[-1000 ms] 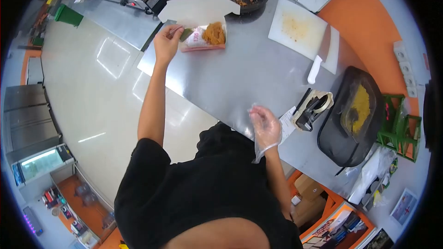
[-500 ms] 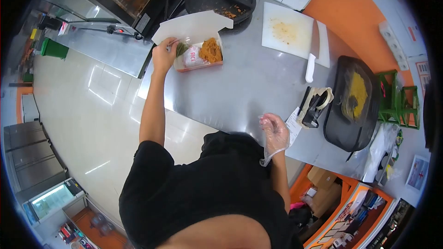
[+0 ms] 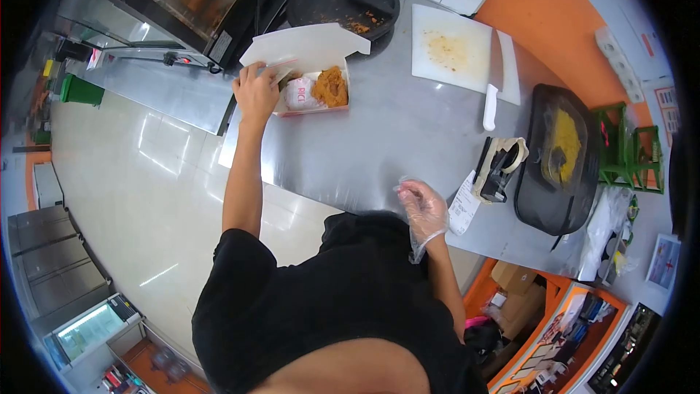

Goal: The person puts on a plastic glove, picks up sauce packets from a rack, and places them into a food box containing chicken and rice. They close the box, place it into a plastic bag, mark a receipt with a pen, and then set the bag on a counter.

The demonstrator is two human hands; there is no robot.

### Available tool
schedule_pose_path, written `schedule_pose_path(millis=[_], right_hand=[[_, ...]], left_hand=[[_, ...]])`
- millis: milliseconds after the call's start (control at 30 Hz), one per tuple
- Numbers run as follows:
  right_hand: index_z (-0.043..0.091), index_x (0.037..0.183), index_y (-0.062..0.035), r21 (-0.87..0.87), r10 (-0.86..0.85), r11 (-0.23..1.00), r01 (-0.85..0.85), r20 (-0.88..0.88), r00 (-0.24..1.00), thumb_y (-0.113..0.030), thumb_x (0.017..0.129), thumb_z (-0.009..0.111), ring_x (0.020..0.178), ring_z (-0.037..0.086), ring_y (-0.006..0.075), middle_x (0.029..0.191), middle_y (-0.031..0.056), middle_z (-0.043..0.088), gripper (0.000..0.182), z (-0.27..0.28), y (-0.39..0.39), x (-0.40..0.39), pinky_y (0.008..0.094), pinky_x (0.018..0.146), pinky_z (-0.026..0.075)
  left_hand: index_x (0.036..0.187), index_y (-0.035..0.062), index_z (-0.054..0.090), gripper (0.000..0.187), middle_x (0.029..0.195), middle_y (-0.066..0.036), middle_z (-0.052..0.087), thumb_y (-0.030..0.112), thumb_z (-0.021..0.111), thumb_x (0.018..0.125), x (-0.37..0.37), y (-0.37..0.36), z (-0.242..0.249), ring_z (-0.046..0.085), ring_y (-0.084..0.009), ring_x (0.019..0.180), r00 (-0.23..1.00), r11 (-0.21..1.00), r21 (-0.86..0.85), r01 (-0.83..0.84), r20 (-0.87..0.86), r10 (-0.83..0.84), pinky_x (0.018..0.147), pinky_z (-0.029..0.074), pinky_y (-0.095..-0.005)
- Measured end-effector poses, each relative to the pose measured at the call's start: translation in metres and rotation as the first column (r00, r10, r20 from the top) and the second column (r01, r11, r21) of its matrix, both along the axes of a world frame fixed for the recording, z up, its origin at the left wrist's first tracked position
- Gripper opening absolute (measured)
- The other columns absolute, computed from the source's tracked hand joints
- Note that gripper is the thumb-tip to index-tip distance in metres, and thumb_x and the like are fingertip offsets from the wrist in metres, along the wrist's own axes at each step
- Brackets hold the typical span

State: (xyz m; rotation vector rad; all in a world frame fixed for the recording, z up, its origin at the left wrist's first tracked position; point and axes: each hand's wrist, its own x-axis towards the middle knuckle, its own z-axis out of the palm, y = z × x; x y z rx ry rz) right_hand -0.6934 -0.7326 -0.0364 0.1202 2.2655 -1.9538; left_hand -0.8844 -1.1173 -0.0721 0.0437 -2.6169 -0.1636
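Note:
An open cardboard meal box (image 3: 321, 110) stands near the table's left edge, its white lid raised at the back. Inside lie a white wrapped pack marked RICE (image 3: 300, 95) and a piece of orange-brown fried chicken (image 3: 331, 87). My bare left hand (image 3: 256, 93) is at the box's left end, fingers pinched on a small clear packet (image 3: 284, 74) with something greenish beneath it. Near the table's front edge hovers my right hand (image 3: 423, 208) in a clear plastic glove, fingers curled together, with nothing visible in them.
A black pan with crumbs (image 3: 343, 4) stands behind the box. Farther right are a cutting board (image 3: 450, 51), a white-handled knife (image 3: 491, 106), a tape dispenser (image 3: 498, 168), a receipt (image 3: 464, 204) and a black tray (image 3: 536, 197) holding a container of yellow food (image 3: 565, 146).
My left hand has shifted slightly, its fingers now over the box's left end with the clear packet. My gloved right hand has moved a little left, away from the receipt.

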Motion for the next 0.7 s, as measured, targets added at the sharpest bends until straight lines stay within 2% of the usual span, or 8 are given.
schedule_pose_path(millis=[67,167,233,367,433,533,633,700], right_hand=[[0.067,0.106,0.0000,0.010,-0.003,1.000,0.003,0.009,1.000,-0.011,0.093,0.065,0.092,0.067,0.0156,0.096,0.0097,0.072,0.017,0.000,0.002,-0.003,0.0291,0.085,0.051],[0.067,0.107,0.0003,0.029,0.007,1.000,-0.008,0.013,1.000,-0.013,0.093,0.066,0.091,0.068,0.0161,0.096,0.0102,0.072,0.019,-0.004,0.005,-0.002,0.0295,0.085,0.052],[0.067,0.107,0.0004,0.036,0.008,0.999,-0.008,-0.004,1.000,-0.013,0.093,0.066,0.091,0.068,0.0162,0.096,0.0104,0.072,0.019,-0.004,0.006,-0.004,0.0296,0.085,0.052],[0.067,0.106,0.0002,0.029,0.005,1.000,-0.005,0.004,1.000,-0.012,0.092,0.066,0.090,0.068,0.0171,0.096,0.0108,0.073,0.019,-0.005,0.009,-0.006,0.0302,0.084,0.052],[0.067,0.106,0.0002,0.035,0.008,0.999,-0.008,-0.013,1.000,-0.012,0.092,0.066,0.090,0.069,0.0175,0.095,0.0110,0.073,0.019,-0.006,0.010,-0.007,0.0303,0.083,0.052],[0.067,0.107,-0.0004,0.051,0.008,0.999,-0.006,-0.043,0.999,-0.013,0.092,0.066,0.089,0.069,0.0190,0.096,0.0112,0.073,0.019,-0.008,0.013,-0.011,0.0310,0.083,0.052],[0.067,0.107,-0.0013,0.065,0.033,0.997,-0.033,-0.001,0.999,-0.014,0.092,0.066,0.090,0.069,0.0199,0.096,0.0112,0.073,0.020,-0.009,0.013,-0.010,0.0316,0.084,0.052],[0.068,0.107,-0.0024,0.099,0.061,0.993,-0.058,-0.026,0.998,-0.015,0.091,0.067,0.091,0.069,0.0203,0.097,0.0111,0.072,0.020,-0.005,0.014,-0.009,0.0320,0.084,0.053]], left_hand=[[0.086,0.0151,0.076,0.016,0.113,-0.002,0.066,0.020,0.078,0.071,-0.006,0.000,-0.001,0.055,-0.0253,0.113,1.000,1.000,-0.004,0.000,-0.003,0.000,0.089,0.041,-0.0466],[0.086,0.0151,0.076,0.015,0.109,-0.003,0.067,0.021,0.078,0.072,-0.005,0.000,0.001,0.057,-0.0257,0.110,0.995,0.994,0.096,0.058,0.073,-0.065,0.089,0.041,-0.0461],[0.086,0.0150,0.076,0.016,0.104,-0.002,0.069,0.022,0.079,0.072,-0.007,0.000,-0.002,0.058,-0.0262,0.106,0.992,0.983,0.179,-0.040,0.122,0.019,0.088,0.042,-0.0465],[0.087,0.0154,0.076,0.017,0.099,-0.001,0.069,0.022,0.080,0.071,0.000,0.008,-0.003,0.058,-0.0263,0.103,0.989,0.989,0.109,-0.100,0.119,0.086,0.086,0.043,-0.0459],[0.084,0.0152,0.074,0.016,0.097,0.000,0.068,0.021,0.080,0.070,-0.002,0.008,-0.011,0.058,-0.0261,0.100,0.992,0.974,0.193,-0.121,0.053,0.113,0.083,0.043,-0.0447],[0.081,0.0145,0.071,0.016,0.093,-0.001,0.066,0.021,0.081,0.069,-0.003,-0.004,-0.021,0.058,-0.0264,0.097,0.999,0.994,0.103,-0.033,-0.004,0.034,0.080,0.044,-0.0447],[0.083,0.0144,0.068,0.019,0.096,-0.002,0.065,0.019,0.080,0.069,0.001,0.012,-0.012,0.058,-0.0270,0.095,0.994,0.994,-0.017,-0.110,0.005,0.110,0.079,0.044,-0.0457],[0.087,0.0146,0.068,0.020,0.098,-0.002,0.065,0.017,0.079,0.070,0.002,0.012,-0.008,0.058,-0.0273,0.097,0.996,0.995,0.041,-0.089,0.022,0.088,0.080,0.044,-0.0455]])
